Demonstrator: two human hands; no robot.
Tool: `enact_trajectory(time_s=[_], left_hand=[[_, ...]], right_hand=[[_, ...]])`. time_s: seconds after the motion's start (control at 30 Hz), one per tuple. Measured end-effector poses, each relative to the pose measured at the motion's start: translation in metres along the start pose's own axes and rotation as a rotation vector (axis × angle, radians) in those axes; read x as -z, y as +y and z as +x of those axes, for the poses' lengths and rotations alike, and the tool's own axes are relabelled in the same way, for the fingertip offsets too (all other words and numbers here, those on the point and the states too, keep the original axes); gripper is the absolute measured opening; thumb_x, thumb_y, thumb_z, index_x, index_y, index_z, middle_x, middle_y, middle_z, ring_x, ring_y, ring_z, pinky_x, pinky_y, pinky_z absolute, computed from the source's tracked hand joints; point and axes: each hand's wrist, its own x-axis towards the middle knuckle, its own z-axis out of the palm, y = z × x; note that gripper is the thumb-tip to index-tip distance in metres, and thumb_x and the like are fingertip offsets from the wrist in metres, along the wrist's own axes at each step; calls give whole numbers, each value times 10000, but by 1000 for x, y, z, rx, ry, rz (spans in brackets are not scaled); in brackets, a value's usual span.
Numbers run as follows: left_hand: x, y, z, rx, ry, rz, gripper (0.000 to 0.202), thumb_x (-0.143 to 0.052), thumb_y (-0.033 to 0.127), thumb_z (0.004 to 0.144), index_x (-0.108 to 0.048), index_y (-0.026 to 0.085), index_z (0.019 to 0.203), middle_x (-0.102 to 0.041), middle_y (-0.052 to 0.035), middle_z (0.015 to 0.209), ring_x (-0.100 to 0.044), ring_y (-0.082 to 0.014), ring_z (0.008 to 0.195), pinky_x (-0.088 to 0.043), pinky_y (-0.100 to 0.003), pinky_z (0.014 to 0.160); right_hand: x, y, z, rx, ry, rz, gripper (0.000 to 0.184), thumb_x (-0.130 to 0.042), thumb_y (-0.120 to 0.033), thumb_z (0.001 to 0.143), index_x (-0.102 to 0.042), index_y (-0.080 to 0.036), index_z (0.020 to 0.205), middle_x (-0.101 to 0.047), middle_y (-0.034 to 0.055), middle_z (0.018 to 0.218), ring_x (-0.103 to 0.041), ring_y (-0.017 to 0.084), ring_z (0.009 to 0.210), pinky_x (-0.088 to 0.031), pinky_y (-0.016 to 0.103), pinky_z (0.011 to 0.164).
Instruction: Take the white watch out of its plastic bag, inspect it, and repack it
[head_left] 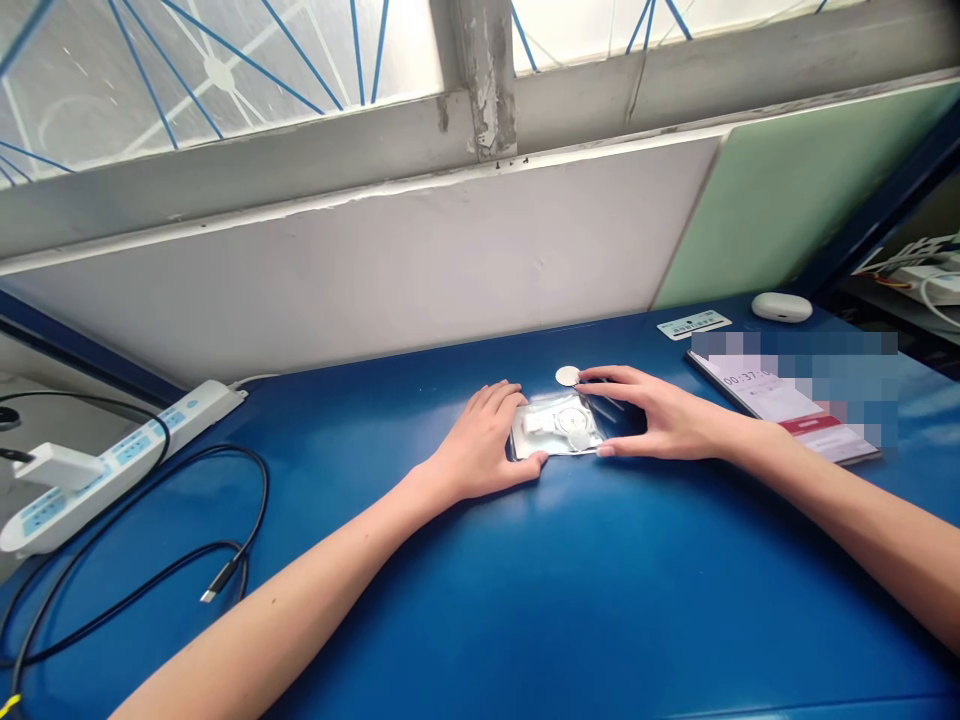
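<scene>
A flat clear plastic packet (534, 436) lies on the blue tabletop in front of me. It has white and silvery contents, among them a round white piece, but their kind is not plain. My left hand (487, 435) grips the packet's left end, fingers at the far edge and thumb at the near edge. From the right comes my right hand (656, 415), thumb and fingers spread wide. Its thumb tip is by the packet's near right corner. Its forefinger tip reaches a small white disc (568, 376) just beyond the packet; whether they touch I cannot tell.
A phone (772, 395) showing a timer lies to the right, near a printed card (694, 324) and a white earbud case (781, 307). A white power strip (127, 465) with a plugged-in charger (60, 468) and a looped black cable (259, 480) occupy the left. A wall panel (390, 280) borders the back.
</scene>
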Motion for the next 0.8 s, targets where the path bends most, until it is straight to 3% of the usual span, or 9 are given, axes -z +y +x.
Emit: enact_trajectory(time_s=[0.4,0.8], left_hand=[[1,0,0,-3,-29,21,624,-663,486,833,-507,130,1321,-474,-220,1493,-382,-372,1444,-301,-549,1200],[2,1,0,36,-25,-19,653,-674,537,839,-523,150,1343,-493,-187,1492,-390,-362,1445,-286,-542,1209]], right_hand=[[0,-1,2,-14,1,22,779,-722,-596,779,-528,-248,1448,-460,141,1544,-458,378,1396,-414,546,1131],[-3,-6,3,28,60,50,709,-734,-545,772,-578,-245,1396,-564,142,1446,-529,379,1329,-460,550,1090]])
